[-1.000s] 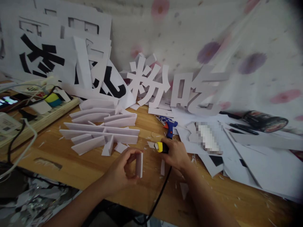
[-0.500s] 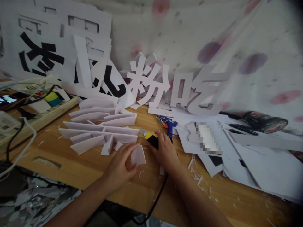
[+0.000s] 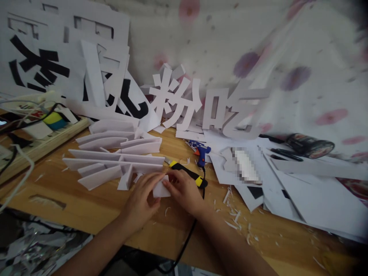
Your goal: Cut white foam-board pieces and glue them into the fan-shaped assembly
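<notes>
At 10 o'clock from centre, white, thin-walled, branching board construction. At 8, left hand, clasped around small flat white board piece, at centre. At 4, right hand, now pinching that piece too; black-and-yellow utility knife just laid down at 2, leaving both hands for the piece. Narrow room at 6, before near edge of brown wooden surface.

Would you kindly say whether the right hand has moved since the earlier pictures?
Yes: relative to the blue glue gun, the right hand has moved left, to the white piece.
</notes>
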A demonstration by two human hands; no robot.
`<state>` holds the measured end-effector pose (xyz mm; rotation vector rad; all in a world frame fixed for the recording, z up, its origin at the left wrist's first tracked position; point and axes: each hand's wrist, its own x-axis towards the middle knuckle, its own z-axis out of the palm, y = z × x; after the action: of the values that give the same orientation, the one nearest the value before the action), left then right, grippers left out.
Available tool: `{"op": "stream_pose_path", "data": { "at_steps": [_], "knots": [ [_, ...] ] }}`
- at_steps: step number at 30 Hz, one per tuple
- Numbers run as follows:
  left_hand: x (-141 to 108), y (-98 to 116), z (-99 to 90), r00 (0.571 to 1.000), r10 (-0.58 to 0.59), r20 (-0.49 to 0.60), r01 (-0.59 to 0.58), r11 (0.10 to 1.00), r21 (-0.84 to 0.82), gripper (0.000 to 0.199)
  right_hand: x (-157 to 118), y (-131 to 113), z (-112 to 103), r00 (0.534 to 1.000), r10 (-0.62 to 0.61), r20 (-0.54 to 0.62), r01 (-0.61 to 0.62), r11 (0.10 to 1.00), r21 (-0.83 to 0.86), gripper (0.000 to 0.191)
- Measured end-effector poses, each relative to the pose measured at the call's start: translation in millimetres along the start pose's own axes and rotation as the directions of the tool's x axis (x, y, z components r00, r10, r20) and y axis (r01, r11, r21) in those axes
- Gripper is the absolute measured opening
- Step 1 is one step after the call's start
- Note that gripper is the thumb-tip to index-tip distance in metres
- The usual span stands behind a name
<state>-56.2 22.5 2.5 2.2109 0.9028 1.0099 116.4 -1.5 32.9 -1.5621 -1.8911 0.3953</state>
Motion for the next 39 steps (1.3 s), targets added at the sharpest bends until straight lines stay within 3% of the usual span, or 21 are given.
{"op": "stream_pose_path", "data": {
  "at_steps": [3, 6, 10, 13, 15, 18, 20, 23, 39],
  "knots": [
    [0.0, 0.9, 0.8, 1.000, 0.018, 0.006, -0.019, 1.000, 0.009, 0.066, -1.3, -0.2, 6.1, 0.995, 0.080, 0.065, -0.089, 0.985, 0.145, 0.014],
    [0.0, 4.9, -3.8, 0.996, 0.086, -0.019, -0.086, 0.996, 0.039, 0.064, -1.3, 3.5, 7.7, 0.990, 0.130, 0.047, -0.137, 0.961, 0.239, 0.014],
    [0.2, 6.7, -26.2, 0.954, 0.196, -0.226, -0.154, 0.969, 0.191, 0.054, -2.3, 8.9, 7.6, 0.979, 0.202, -0.006, -0.194, 0.949, 0.248, 0.012],
    [0.2, -1.0, -49.5, 0.899, 0.166, -0.405, -0.044, 0.955, 0.293, 0.042, -3.4, 11.5, 8.9, 0.976, 0.219, -0.003, -0.211, 0.944, 0.253, 0.010],
    [-0.3, -9.3, -62.2, 0.889, 0.088, -0.449, 0.062, 0.949, 0.308, 0.034, -3.9, 12.3, 10.3, 0.978, 0.210, 0.015, -0.206, 0.943, 0.262, 0.010],
    [-1.8, -20.7, -72.2, 0.925, 0.036, -0.378, 0.109, 0.928, 0.355, 0.029, -4.2, 12.2, 12.6, 0.983, 0.178, 0.039, -0.182, 0.948, 0.261, 0.012],
    [-2.6, -25.4, -73.1, 0.960, 0.068, -0.271, 0.048, 0.915, 0.401, 0.028, -4.2, 12.3, 13.6, 0.986, 0.160, 0.044, -0.166, 0.957, 0.239, 0.014],
    [-2.8, -27.8, -69.9, 0.977, 0.137, -0.163, -0.048, 0.888, 0.457, 0.028, -4.2, 13.1, 13.9, 0.987, 0.154, 0.041, -0.159, 0.968, 0.194, 0.017],
    [0.7, 3.5, -54.0, 0.982, 0.165, -0.088, -0.104, 0.872, 0.478, 0.026, -4.7, 13.9, 5.8, 0.992, 0.128, 0.014, -0.129, 0.986, 0.104, 0.018]
  ]
}}
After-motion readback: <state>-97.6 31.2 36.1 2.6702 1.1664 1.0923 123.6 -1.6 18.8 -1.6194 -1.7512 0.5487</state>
